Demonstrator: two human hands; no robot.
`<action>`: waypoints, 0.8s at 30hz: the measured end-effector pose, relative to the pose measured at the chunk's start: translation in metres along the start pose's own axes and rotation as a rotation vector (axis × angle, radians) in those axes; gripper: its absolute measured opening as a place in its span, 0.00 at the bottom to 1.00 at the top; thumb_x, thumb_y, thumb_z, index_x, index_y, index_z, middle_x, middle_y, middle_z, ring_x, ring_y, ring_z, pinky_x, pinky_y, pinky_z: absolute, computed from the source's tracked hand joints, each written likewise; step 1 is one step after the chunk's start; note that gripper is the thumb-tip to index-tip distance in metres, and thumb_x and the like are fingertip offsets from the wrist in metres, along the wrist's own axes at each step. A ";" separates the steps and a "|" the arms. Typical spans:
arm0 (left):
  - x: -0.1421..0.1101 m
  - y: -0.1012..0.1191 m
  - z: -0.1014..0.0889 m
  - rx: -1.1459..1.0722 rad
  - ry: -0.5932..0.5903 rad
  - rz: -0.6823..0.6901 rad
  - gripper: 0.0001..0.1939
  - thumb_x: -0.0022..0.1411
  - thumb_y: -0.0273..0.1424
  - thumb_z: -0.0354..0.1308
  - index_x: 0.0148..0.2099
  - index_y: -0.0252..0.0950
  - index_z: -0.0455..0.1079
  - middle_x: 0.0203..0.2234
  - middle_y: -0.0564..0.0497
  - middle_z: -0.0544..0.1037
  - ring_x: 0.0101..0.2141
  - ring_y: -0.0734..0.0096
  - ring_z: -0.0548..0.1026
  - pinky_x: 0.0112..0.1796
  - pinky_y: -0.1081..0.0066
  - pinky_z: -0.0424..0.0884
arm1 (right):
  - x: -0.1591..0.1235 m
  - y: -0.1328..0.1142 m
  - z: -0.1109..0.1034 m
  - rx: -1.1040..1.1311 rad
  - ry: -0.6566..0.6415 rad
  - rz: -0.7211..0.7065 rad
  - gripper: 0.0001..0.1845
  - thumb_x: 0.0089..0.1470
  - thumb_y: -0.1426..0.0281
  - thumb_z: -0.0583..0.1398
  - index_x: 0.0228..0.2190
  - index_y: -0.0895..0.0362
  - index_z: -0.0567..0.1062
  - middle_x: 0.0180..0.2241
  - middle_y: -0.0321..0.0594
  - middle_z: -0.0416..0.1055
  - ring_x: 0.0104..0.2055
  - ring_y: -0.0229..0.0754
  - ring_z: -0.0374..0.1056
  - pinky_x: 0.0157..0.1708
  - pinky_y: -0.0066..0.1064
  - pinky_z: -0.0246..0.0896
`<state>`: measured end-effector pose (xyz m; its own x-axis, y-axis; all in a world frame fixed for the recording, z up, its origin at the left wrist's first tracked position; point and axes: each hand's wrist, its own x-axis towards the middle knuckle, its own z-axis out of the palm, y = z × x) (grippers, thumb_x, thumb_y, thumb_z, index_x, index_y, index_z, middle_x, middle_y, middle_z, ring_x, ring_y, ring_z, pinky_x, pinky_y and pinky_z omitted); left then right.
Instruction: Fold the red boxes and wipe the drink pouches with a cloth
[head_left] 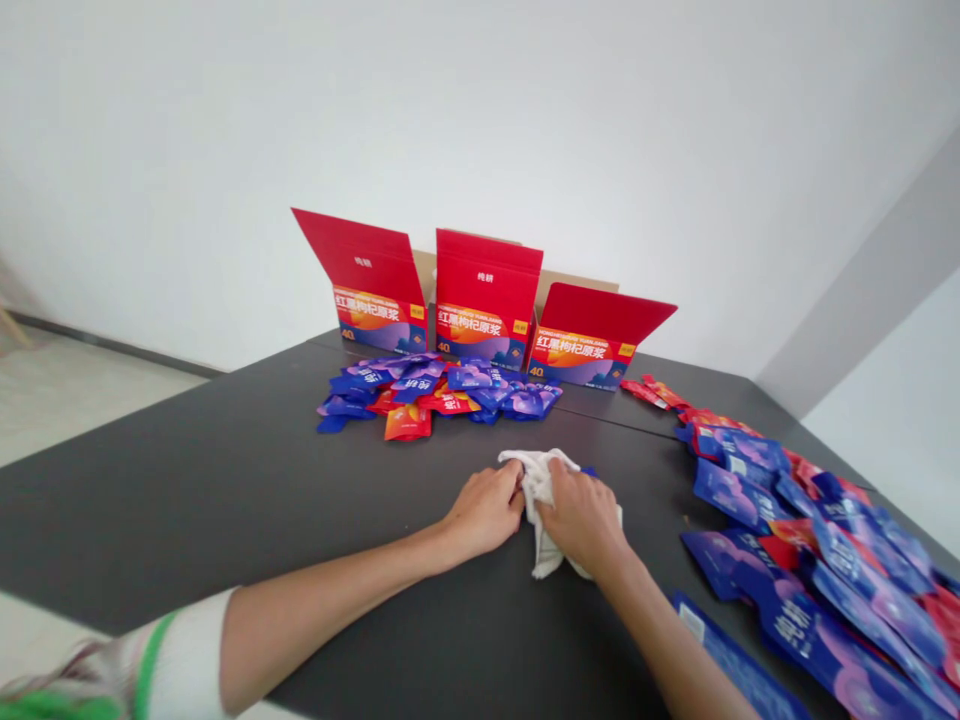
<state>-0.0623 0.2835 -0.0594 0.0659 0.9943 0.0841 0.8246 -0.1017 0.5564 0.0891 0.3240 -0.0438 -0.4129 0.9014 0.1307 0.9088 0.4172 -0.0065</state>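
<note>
A crumpled white cloth (pixel 537 480) lies on the dark grey table (pixel 225 480) in front of me. My left hand (pixel 484 512) has its fingers curled against the cloth's left edge. My right hand (pixel 581 518) rests on top of the cloth with its fingers closed over it. A bit of blue pouch shows just beyond the right hand, under the cloth. Beyond the hands lies a pile of blue and red pouches (pixel 435 392).
Three open red cartons (pixel 484 300) stand in a row at the table's far edge, lids up. Several blue and red pouches (pixel 810 560) spread along the right side of the table. White walls stand behind; floor shows at left.
</note>
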 end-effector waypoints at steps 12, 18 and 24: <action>0.000 0.000 0.002 0.015 -0.003 0.012 0.02 0.59 0.29 0.47 0.35 0.39 0.60 0.20 0.55 0.75 0.27 0.69 0.74 0.28 0.74 0.60 | -0.001 0.000 0.002 0.022 0.011 0.004 0.13 0.50 0.64 0.53 0.38 0.55 0.66 0.34 0.43 0.73 0.36 0.48 0.70 0.32 0.32 0.57; 0.000 -0.002 0.003 0.003 0.034 0.029 0.02 0.59 0.29 0.47 0.34 0.39 0.60 0.19 0.56 0.74 0.26 0.69 0.74 0.28 0.75 0.60 | -0.003 -0.001 0.000 -0.017 0.012 0.085 0.12 0.51 0.65 0.53 0.38 0.56 0.66 0.34 0.45 0.73 0.37 0.50 0.70 0.33 0.33 0.58; 0.000 -0.004 0.005 -0.036 0.021 0.060 0.02 0.60 0.29 0.47 0.34 0.39 0.59 0.18 0.58 0.74 0.24 0.72 0.73 0.27 0.76 0.60 | 0.000 0.003 0.003 0.001 -0.005 0.161 0.14 0.52 0.63 0.52 0.39 0.56 0.67 0.34 0.46 0.73 0.37 0.49 0.70 0.33 0.33 0.58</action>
<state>-0.0623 0.2840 -0.0659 0.1027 0.9855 0.1354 0.7989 -0.1628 0.5791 0.0914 0.3258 -0.0464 -0.2620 0.9572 0.1228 0.9632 0.2672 -0.0281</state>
